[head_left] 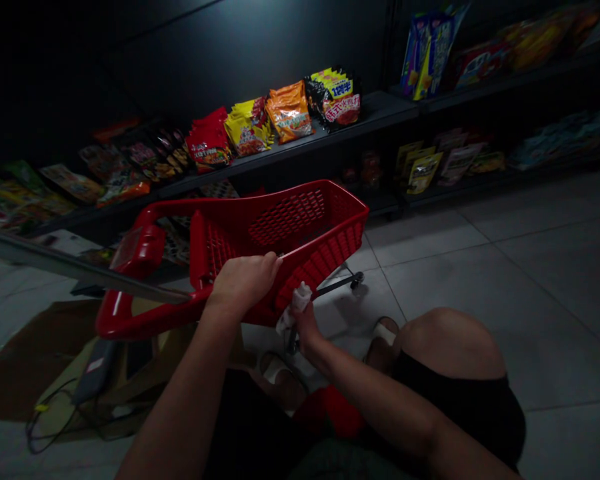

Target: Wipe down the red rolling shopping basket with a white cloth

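In front of me stands a red plastic shopping cart point(320, 247) with perforated sides. My left hand point(245, 280) is closed over the near top rim of its basket. Lower down, my right hand point(305, 320) grips a crumpled white cloth point(301, 300) against or very close to the cart's near side. The cart's handle frame point(125, 313) points left, and a caster wheel point(357, 280) shows under the far right end.
Behind the cart runs a dark shelf point(380, 110) with red, yellow and orange snack packets point(290, 113). At lower left lie an open cardboard box point(30, 360) and a cable point(45, 427). A metal bar point(80, 267) crosses the handle. Pale floor tiles point(480, 280) extend right.
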Motion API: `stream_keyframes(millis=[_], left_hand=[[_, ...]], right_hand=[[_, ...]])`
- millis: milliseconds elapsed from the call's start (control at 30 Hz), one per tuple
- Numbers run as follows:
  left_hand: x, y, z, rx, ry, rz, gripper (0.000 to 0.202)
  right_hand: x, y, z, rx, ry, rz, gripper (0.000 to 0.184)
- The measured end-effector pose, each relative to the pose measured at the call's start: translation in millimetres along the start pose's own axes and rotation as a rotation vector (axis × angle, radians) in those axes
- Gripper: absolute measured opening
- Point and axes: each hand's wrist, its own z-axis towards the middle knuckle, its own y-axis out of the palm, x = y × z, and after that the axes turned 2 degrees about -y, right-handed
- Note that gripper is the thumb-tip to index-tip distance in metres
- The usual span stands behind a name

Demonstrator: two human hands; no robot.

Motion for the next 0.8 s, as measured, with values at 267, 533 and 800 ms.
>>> stream_keyframes(millis=[267,533,800], left_hand=[[-0.3,-2.4,-0.6,-0.023,-0.001,-0.021,0.049],[0.9,-2.4,0.4,-0.026,-0.018,-0.021,0.049],[0.7,-2.2,-3.4,0.011,0.025,-0.007,0.049]], right_hand=[[-63.2,49.7,-49.5,-0.432,-0.403,-0.386,0.036],[-42.8,-9.4,-5.4,-0.694,-0.872,-1.158,0.034],[-139.3,0.3,40.2,-0.314,-1.135,-1.138,0.018]])
